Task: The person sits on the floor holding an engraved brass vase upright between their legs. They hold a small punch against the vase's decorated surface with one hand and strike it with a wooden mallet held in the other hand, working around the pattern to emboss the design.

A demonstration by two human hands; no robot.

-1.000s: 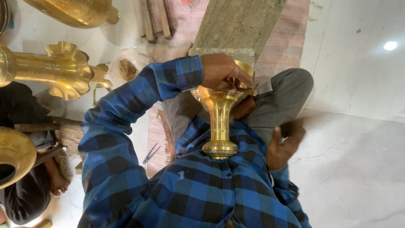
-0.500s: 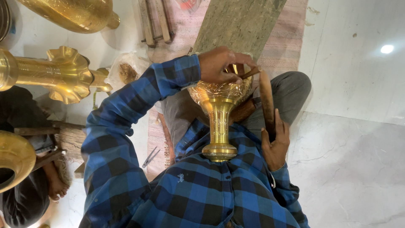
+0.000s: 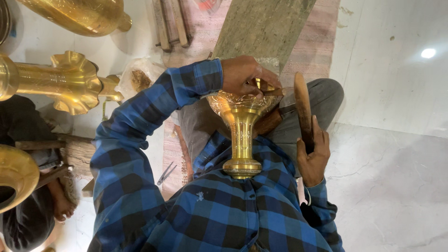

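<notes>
A brass goblet-shaped vase point(image 3: 240, 135) lies along my lap, its round foot against my blue checked shirt and its engraved bowl pointing away from me. My left hand point(image 3: 245, 74) rests on the bowl's rim and pinches a thin metal punch point(image 3: 273, 92) against it. My right hand point(image 3: 312, 156) grips a flat wooden beater point(image 3: 302, 109), held upright just right of the bowl, close to the punch's end.
Large brass pieces lie at the left point(image 3: 70, 81), top left point(image 3: 79, 16) and left edge point(image 3: 16, 172). Another person in dark clothes sits at the left, a foot point(image 3: 60, 205) showing. A stone slab point(image 3: 263, 28), wooden sticks point(image 3: 170, 21) and small pliers point(image 3: 164, 173) are nearby.
My right hand has come up from beside my chest, bringing the wooden beater upright next to the bowl. My left hand has stayed on the rim.
</notes>
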